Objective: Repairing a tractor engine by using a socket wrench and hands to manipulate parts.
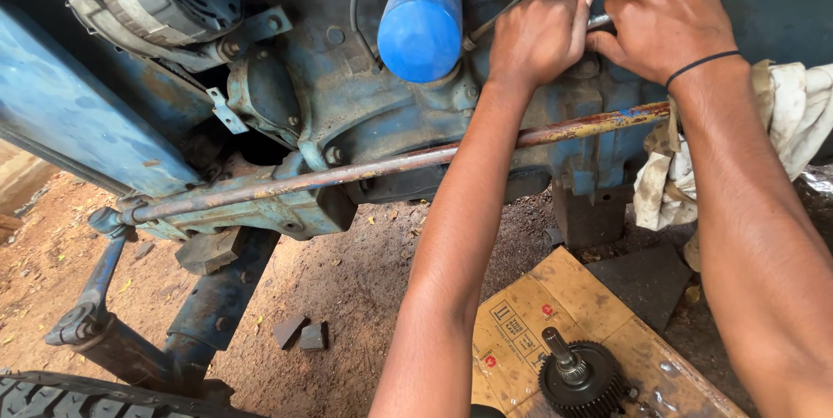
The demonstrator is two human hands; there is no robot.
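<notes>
Both hands work high on the side of a blue engine block (347, 97). The left hand (536, 36) is curled into a fist around a thin metal tool (599, 21), and the right hand (664, 23), a black band at its wrist, is clamped on the same tool just beside it — the knuckles of the two nearly touch. The tool's working end is hidden behind the fingers. Close to the left of the left hand stands a blue oil filter (421, 21), with only a narrow gap between them. A long rusty rod (390, 165) runs across below the hands and behind both forearms, hemming in the room underneath. A dirty white rag (794, 114) hangs at the right edge, near the right forearm. Down on the dirt ground (347, 279) there is open space; a flattened cardboard sheet (555, 297) lies there with a black gear (580, 375) on its lower part.
</notes>
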